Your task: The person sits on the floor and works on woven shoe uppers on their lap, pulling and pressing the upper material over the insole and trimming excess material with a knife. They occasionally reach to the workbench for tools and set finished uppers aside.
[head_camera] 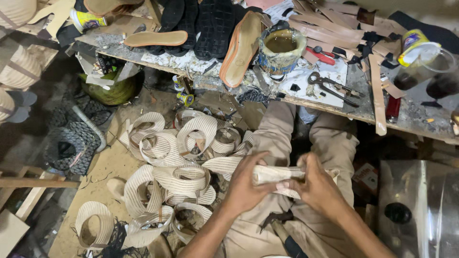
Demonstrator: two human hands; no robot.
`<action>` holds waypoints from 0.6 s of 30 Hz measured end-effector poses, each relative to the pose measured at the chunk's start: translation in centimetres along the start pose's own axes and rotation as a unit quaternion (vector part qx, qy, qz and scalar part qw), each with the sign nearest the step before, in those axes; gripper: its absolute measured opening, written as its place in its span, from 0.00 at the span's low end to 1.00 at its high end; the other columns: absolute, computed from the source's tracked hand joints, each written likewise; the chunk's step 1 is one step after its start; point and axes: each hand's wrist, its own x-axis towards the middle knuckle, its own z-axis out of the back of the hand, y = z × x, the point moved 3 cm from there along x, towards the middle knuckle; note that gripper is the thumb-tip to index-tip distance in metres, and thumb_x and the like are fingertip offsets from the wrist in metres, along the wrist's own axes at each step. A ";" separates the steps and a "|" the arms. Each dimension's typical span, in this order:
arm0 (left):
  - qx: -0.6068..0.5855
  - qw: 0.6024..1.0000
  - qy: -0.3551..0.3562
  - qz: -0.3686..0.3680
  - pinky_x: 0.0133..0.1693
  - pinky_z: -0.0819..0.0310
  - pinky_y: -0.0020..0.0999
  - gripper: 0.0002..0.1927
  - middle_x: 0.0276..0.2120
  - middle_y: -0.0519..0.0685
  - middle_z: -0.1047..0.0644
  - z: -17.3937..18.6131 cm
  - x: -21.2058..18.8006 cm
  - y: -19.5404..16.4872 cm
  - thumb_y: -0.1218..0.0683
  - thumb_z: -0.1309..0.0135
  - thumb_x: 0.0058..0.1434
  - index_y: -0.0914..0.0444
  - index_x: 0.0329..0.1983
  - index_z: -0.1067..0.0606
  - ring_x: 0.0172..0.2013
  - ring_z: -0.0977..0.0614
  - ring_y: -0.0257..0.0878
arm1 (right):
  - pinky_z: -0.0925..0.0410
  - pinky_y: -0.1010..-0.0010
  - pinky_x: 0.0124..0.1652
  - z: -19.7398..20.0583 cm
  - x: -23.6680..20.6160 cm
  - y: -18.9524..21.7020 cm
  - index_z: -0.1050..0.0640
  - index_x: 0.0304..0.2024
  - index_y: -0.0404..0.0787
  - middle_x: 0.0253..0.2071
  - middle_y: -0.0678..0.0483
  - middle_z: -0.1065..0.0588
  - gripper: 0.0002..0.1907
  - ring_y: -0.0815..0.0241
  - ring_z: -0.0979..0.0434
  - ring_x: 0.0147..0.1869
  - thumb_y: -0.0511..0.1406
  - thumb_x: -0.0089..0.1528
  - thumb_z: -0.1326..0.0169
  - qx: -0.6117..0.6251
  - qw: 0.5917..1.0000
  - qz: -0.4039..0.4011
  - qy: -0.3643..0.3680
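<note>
We hold the woven strap (275, 174) lying left-to-right between us, left hand (244, 184) and right hand (318, 186) fingers closed around its ends.

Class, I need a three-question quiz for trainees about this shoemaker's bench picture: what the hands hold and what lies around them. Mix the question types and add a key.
1. True or false: both the left hand and the right hand grip the same woven cream strap piece.
2. Which lies on the floor to the left of the hands?
A. a pile of woven cream strap loops
B. a stack of tan insoles
C. pincers
3. Fill in: the glue-crusted tin stands on the ____, next to a tan insole.

Key: 1 true; 2 A; 3 workbench
</note>
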 end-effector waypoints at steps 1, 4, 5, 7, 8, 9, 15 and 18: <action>0.002 1.000 0.004 -0.009 0.51 0.27 0.40 0.39 0.45 0.53 0.23 0.1 0.1 -0.2 0.53 0.28 0.47 0.62 0.63 0.29 0.48 0.21 0.48 | 0.31 0.60 0.38 0.3 0.1 0.4 0.32 0.45 0.39 0.38 0.52 0.29 0.25 0.51 0.25 0.37 0.40 0.53 0.34 0.010 0.997 0.067 -0.021; 0.000 1.000 0.016 -0.017 0.50 0.26 0.39 0.36 0.46 0.50 0.21 0.3 0.0 -1.0 0.52 0.29 0.50 0.59 0.64 0.27 0.48 0.19 0.47 | 0.31 0.60 0.39 0.3 -0.1 0.5 0.28 0.42 0.39 0.36 0.49 0.27 0.21 0.51 0.25 0.38 0.39 0.53 0.34 -0.028 0.995 0.095 -0.025; -0.007 1.000 0.017 -0.015 0.50 0.26 0.39 0.35 0.45 0.50 0.20 0.4 0.1 -1.2 0.52 0.30 0.51 0.59 0.63 0.26 0.48 0.19 0.47 | 0.31 0.60 0.40 0.2 -0.5 0.3 0.27 0.42 0.39 0.35 0.49 0.26 0.20 0.51 0.24 0.39 0.39 0.54 0.34 -0.054 0.995 0.079 -0.022; -0.014 1.000 0.022 0.008 0.48 0.25 0.39 0.31 0.44 0.49 0.20 0.5 -0.1 -1.5 0.51 0.31 0.53 0.58 0.61 0.24 0.46 0.18 0.46 | 0.29 0.62 0.41 0.5 -1.8 -0.1 0.25 0.47 0.41 0.38 0.50 0.23 0.15 0.53 0.21 0.40 0.37 0.59 0.40 0.019 0.992 0.108 -0.061; -0.014 0.999 0.025 0.024 0.47 0.24 0.39 0.29 0.43 0.48 0.20 0.6 -0.1 -1.6 0.51 0.31 0.54 0.57 0.60 0.23 0.45 0.18 0.46 | 0.29 0.63 0.41 0.7 -2.7 -0.4 0.24 0.49 0.42 0.39 0.51 0.21 0.14 0.54 0.19 0.41 0.36 0.62 0.43 0.055 0.987 0.124 -0.084; -0.013 0.999 0.027 0.037 0.45 0.24 0.39 0.27 0.42 0.48 0.20 0.7 0.0 -1.6 0.50 0.32 0.54 0.56 0.59 0.22 0.43 0.17 0.46 | 0.29 0.62 0.42 0.9 -3.7 -0.7 0.23 0.49 0.43 0.40 0.51 0.22 0.12 0.53 0.20 0.41 0.36 0.63 0.43 0.040 0.982 0.135 -0.123; 0.255 0.949 0.081 -0.168 0.51 0.31 0.46 0.18 0.43 0.51 0.20 -0.1 0.3 -3.0 0.45 0.42 0.63 0.57 0.52 0.20 0.46 0.20 0.51 | 0.33 0.58 0.49 -0.2 -9.5 -1.8 0.21 0.51 0.40 0.47 0.47 0.26 0.20 0.45 0.27 0.51 0.38 0.57 0.38 -0.066 0.923 0.274 -0.263; 0.274 0.924 0.103 -0.246 0.46 0.33 0.44 0.19 0.44 0.50 0.19 -0.8 0.3 -3.4 0.46 0.49 0.66 0.61 0.53 0.21 0.44 0.20 0.47 | 0.36 0.55 0.51 -0.9 -9.8 -1.8 0.19 0.46 0.43 0.45 0.49 0.25 0.18 0.45 0.30 0.52 0.39 0.53 0.36 -0.126 0.900 0.297 -0.294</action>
